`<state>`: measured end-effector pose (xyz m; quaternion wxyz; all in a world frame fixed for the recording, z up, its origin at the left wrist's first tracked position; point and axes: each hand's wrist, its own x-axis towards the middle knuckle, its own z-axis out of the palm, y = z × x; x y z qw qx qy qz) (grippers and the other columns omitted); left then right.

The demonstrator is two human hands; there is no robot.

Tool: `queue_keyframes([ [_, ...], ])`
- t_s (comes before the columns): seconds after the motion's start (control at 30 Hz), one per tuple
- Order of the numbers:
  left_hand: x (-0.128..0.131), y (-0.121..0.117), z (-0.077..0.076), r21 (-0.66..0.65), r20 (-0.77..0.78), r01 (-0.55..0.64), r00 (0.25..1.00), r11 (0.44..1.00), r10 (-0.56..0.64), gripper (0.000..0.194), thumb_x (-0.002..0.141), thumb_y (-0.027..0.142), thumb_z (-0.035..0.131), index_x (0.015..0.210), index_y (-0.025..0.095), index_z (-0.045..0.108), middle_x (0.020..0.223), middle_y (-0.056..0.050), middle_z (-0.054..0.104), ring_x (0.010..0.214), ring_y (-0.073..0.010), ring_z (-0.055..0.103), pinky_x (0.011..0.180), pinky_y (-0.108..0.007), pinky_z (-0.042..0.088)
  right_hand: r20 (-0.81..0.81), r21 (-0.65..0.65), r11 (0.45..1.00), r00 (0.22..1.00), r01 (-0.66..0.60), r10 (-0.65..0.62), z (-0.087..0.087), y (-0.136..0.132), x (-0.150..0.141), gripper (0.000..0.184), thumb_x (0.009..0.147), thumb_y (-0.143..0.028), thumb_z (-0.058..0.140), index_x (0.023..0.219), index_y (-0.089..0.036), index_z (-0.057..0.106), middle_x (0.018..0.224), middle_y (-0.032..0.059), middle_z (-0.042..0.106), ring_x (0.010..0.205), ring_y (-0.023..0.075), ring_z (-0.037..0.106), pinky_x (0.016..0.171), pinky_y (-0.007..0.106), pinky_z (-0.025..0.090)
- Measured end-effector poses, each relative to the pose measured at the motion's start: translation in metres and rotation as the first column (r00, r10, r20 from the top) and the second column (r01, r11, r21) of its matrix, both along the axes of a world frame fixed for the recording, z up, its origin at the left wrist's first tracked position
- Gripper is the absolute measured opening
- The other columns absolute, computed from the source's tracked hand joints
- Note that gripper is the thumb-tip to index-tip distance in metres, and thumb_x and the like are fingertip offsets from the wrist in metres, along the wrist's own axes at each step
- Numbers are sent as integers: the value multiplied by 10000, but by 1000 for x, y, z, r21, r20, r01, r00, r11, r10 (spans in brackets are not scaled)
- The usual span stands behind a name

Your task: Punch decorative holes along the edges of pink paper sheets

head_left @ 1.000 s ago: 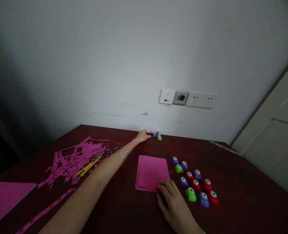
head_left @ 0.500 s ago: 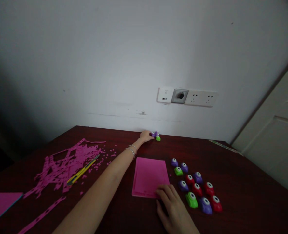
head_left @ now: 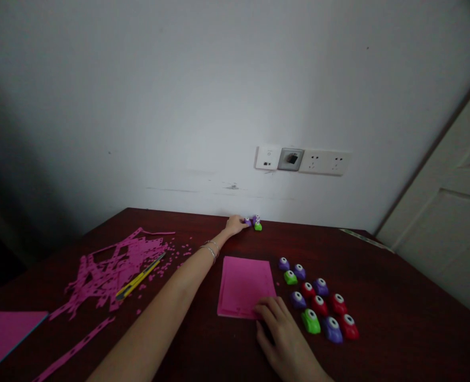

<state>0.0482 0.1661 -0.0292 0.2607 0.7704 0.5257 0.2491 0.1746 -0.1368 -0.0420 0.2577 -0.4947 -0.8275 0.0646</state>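
My left hand (head_left: 236, 225) reaches to the back of the table, closed with its fingertips on a small purple craft punch (head_left: 248, 221). Just right of it sit another purple punch or two (head_left: 256, 218) and a green punch (head_left: 258, 226). My right hand (head_left: 280, 331) rests near the front, fingertips lying on the lower right corner of a stack of pink paper sheets (head_left: 246, 284), thumb apart from the fingers. To the right of that stack stand several purple, green and red punches (head_left: 319, 305) with white tops.
Cut pink paper strips (head_left: 119, 265) and small punched bits lie at the left, with a yellow utility knife (head_left: 139, 277) on them. More pink paper (head_left: 7, 337) is at the front left. A ruler-like strip (head_left: 366, 240) lies at the far right. Wall sockets (head_left: 324, 162) sit behind.
My left hand has drawn slightly left with the purple punch, widening the gap to the other punches there. The right hand stays on the paper. The view has shifted a little.
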Motion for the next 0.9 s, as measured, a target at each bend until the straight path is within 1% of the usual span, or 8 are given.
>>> queue_keyframes([
  [0.1,-8,-9,3,43,42,7,999,999,-9,369,705,451,598,895,146,683,812,-24,673,790,-175,574,689,-242,392,-9,2,1000,1000,0,0,2,-1,-1,276,788,-59,424,997,-184,554,1027,84,562,960,229,520,881,430,455],
  [0.27,-27,-30,7,90,87,59,994,994,-67,371,667,429,625,854,115,688,780,-17,665,736,-152,568,665,-227,391,-49,31,999,999,-11,12,4,-2,-1,278,778,-46,422,964,-200,558,1007,68,556,945,213,519,861,396,461],
  [0.4,-47,-55,13,117,93,83,991,990,-95,394,644,443,638,859,116,687,756,-14,654,723,-145,558,647,-223,387,-63,43,999,997,-31,34,4,-3,0,273,780,-46,416,956,-203,555,982,61,552,913,205,515,841,392,457],
  [0.57,-70,-94,22,148,111,131,983,980,-148,395,650,451,632,858,120,692,748,-17,658,700,-141,561,641,-227,396,-57,15,999,997,-42,43,6,-3,0,259,778,-49,410,938,-199,547,962,57,540,906,201,505,823,370,448],
  [0.7,-81,-121,25,111,174,178,965,978,-196,379,642,402,662,888,114,681,805,-42,674,724,-146,583,663,-235,423,30,-8,998,997,-66,66,16,0,0,213,776,-76,427,901,-185,560,934,64,546,900,204,510,816,364,429],
  [0.8,-84,-136,26,91,216,217,948,972,-232,373,634,374,682,901,115,671,837,-53,676,750,-153,594,676,-242,435,79,-79,994,994,-69,75,27,5,-1,154,798,-132,428,820,-178,574,876,61,568,838,188,541,750,310,434],
  [0.9,-84,-147,28,93,252,257,929,962,-273,353,642,365,683,893,118,667,832,-53,673,755,-153,596,683,-245,439,81,-140,989,995,-39,51,37,13,-3,177,825,-189,410,784,-178,582,804,47,607,758,169,574,691,273,419],
])
